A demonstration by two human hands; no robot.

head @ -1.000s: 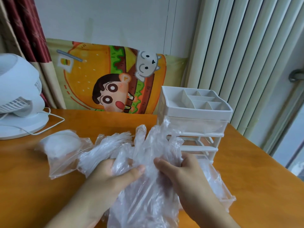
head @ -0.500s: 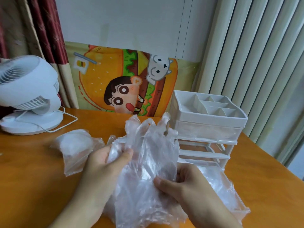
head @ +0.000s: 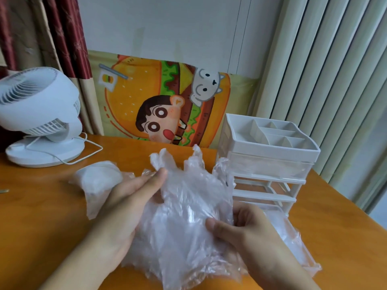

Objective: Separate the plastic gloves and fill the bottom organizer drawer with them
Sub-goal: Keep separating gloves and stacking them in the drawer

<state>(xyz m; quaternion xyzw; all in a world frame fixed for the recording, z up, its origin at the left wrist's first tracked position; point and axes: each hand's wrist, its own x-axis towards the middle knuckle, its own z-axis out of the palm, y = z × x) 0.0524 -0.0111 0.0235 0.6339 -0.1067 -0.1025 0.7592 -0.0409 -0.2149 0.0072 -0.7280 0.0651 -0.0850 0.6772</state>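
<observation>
A crumpled bunch of clear plastic gloves [head: 184, 218] hangs above the orange table [head: 41, 227], glove fingers pointing up. My left hand [head: 129, 197] pinches the bunch near its top between thumb and fingers. My right hand [head: 247, 233] pinches its right edge lower down. The white organizer [head: 270, 155] stands at the right. Its clear bottom drawer [head: 303, 254] is pulled out towards me, with clear plastic lying in it; my right hand hides part of it.
A clear bag with a white wad [head: 98, 181] lies left of the gloves. A white desk fan [head: 39, 116] with its cord stands at the far left. A cartoon burger cloth [head: 163, 101] leans on the wall behind; pleated curtains hang at the right.
My left hand has slid up to the glove fingers at the top of the bunch. My right hand still holds the right edge. The view has shifted so everything sits further right.
</observation>
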